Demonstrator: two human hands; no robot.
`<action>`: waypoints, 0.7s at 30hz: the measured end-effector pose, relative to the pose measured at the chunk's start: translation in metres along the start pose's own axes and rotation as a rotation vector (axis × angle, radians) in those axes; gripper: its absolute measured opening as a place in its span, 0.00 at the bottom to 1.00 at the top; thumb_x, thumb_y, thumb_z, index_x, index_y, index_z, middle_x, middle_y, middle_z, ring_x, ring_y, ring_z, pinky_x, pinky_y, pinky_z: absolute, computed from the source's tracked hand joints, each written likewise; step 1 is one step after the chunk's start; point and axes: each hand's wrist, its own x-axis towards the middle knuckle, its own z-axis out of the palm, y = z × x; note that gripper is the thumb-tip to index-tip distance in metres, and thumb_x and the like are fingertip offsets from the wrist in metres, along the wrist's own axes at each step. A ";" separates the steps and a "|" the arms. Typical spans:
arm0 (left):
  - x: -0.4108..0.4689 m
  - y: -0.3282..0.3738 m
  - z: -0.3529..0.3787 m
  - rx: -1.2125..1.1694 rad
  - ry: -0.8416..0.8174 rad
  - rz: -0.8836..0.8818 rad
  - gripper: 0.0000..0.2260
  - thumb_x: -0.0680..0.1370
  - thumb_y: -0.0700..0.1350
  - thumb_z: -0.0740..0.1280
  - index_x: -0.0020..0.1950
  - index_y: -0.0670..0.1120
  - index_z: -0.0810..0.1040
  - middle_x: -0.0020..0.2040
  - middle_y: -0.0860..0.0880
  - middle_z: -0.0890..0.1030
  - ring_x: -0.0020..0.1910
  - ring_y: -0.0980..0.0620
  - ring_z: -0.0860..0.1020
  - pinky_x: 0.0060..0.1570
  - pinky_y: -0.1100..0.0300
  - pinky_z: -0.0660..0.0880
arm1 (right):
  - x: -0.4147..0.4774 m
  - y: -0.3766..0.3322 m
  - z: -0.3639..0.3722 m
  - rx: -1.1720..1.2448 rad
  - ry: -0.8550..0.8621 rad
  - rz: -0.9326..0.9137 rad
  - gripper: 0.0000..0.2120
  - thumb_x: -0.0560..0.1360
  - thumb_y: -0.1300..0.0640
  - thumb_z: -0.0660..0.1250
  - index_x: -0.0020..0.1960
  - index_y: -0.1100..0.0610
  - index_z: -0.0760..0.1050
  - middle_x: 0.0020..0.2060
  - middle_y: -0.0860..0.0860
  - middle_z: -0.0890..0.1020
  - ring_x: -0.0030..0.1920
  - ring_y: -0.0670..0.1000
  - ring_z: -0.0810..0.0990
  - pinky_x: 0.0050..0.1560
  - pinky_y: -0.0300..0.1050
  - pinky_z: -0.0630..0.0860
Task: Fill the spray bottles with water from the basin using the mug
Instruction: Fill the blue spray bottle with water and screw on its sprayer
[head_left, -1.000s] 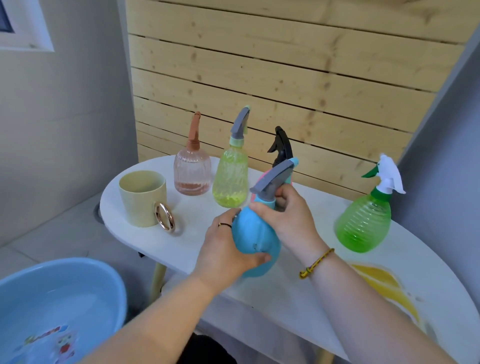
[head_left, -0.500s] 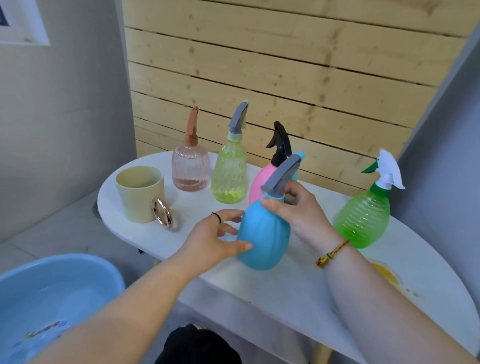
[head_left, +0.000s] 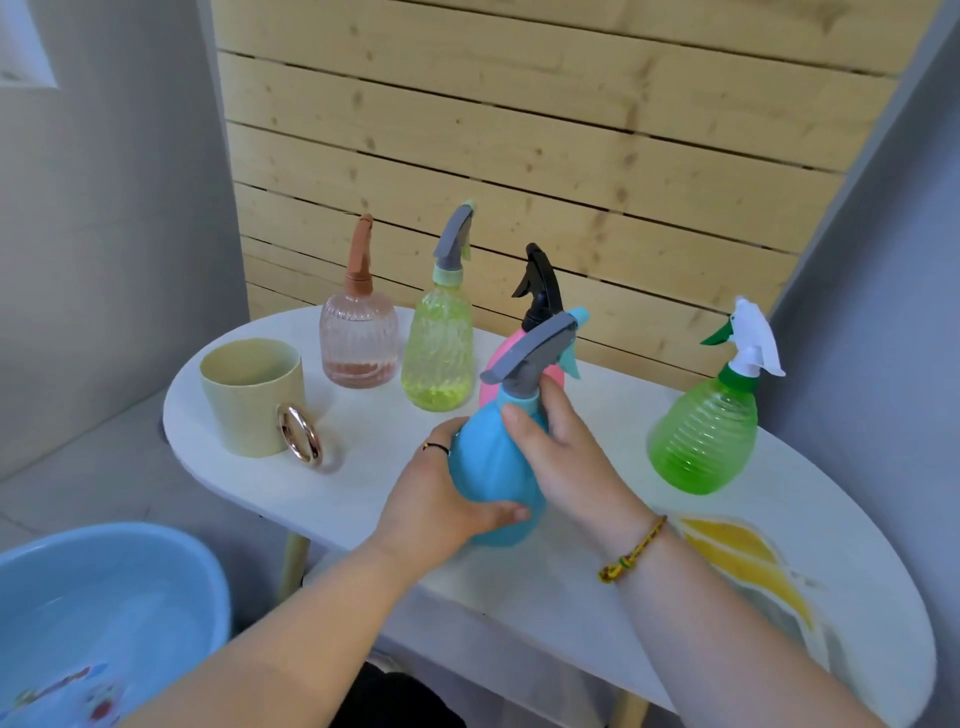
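A blue spray bottle (head_left: 493, 467) with a grey trigger head stands tilted on the white table (head_left: 363, 467). My left hand (head_left: 441, 504) grips its round body from the left. My right hand (head_left: 566, 452) grips its neck just under the trigger head. A beige mug (head_left: 249, 395) with a gold ring handle stands at the table's left end. A blue basin (head_left: 104, 608) holding water sits low at the bottom left, off the table.
Behind stand a pink ribbed bottle (head_left: 358, 338), a yellow-green bottle (head_left: 439, 358) and a pink bottle (head_left: 498, 358) with a black head, partly hidden. A green bottle (head_left: 706, 436) with a white head stands at the right. A wooden slat wall backs the table.
My left hand, which had loosened off the blue bottle half a second ago, now wraps its body again. The bottle's head has turned a little in my right hand.
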 end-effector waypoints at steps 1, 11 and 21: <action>0.001 0.000 -0.001 0.012 -0.009 0.004 0.34 0.60 0.43 0.79 0.56 0.57 0.62 0.46 0.65 0.70 0.47 0.59 0.72 0.38 0.81 0.66 | -0.001 0.001 -0.006 0.022 -0.039 -0.003 0.08 0.78 0.58 0.59 0.52 0.45 0.68 0.49 0.43 0.76 0.49 0.35 0.74 0.53 0.31 0.69; 0.006 -0.005 -0.014 -0.018 -0.173 -0.019 0.37 0.57 0.46 0.80 0.59 0.58 0.63 0.50 0.63 0.72 0.49 0.67 0.72 0.41 0.79 0.70 | 0.009 0.016 -0.010 0.250 0.017 0.058 0.11 0.71 0.60 0.69 0.51 0.52 0.72 0.48 0.44 0.77 0.46 0.35 0.76 0.46 0.29 0.74; 0.008 -0.010 -0.016 -0.012 -0.209 -0.011 0.33 0.58 0.45 0.78 0.52 0.65 0.63 0.50 0.64 0.73 0.50 0.68 0.72 0.41 0.80 0.69 | 0.005 0.019 -0.002 0.227 0.167 0.020 0.15 0.70 0.63 0.70 0.40 0.42 0.74 0.41 0.34 0.76 0.38 0.26 0.74 0.38 0.21 0.69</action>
